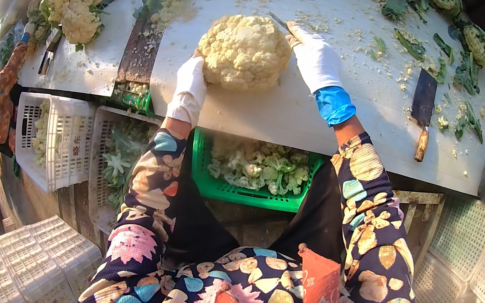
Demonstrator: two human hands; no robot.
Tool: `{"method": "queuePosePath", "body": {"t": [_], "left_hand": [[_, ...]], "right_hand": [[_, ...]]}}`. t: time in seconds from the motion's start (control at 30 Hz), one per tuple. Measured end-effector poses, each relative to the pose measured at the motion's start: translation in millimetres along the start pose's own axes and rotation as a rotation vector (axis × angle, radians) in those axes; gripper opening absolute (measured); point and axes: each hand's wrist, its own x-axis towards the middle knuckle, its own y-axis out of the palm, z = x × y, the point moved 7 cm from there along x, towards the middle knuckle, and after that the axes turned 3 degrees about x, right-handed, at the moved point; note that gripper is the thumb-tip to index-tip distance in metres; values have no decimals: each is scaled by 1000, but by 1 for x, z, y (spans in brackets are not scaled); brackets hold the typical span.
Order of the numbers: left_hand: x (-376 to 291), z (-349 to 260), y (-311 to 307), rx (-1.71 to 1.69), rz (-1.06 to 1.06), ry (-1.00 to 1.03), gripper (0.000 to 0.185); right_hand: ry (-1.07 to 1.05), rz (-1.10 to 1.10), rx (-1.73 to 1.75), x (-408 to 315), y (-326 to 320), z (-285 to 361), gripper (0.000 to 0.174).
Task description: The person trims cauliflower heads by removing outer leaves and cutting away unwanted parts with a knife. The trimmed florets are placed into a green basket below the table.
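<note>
A large cream cauliflower head (pixel 245 53) rests near the front of the white work table (pixel 239 114). My left hand (pixel 189 86), in a white glove, holds its left side with the fingertips at its edge. To its upper right is my right hand (pixel 313 54), in a white glove with a blue cuff, closed on a small knife (pixel 279 21) whose thin blade reaches the top right of the cauliflower. The knife's handle is hidden in my fingers. Under the table edge, a green plastic crate (pixel 244 196) holds cut florets (pixel 264 167).
A cleaver (pixel 423 105) lies at the right among leaf scraps (pixel 469 121). More cauliflowers (pixel 83 9) are piled at the upper left, near another knife (pixel 49 49). White crates (pixel 67 140) stand at the left, others (pixel 463 239) at the right. A person (pixel 2 94) is at the far left.
</note>
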Motion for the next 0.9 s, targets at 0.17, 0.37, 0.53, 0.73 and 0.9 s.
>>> {"method": "queuePosePath", "body": {"t": [0.17,0.37,0.53,0.73,0.9], "left_hand": [[4,1,3,20,-2,-21,24],[9,5,5,26,10,15,34],[19,4,0,175,34,132,47],[12,3,3,143,12,43,44],[16,6,10,-12,20,-66,36]], "right_hand": [[153,93,-196,33,-2,-38,35],[73,385,-308,51,4,-22,41],[32,490,-248,68,8,-6,41],[31,555,-242,82,7,-13,42],[-51,404,-186,95,-6,-38,43]]}}
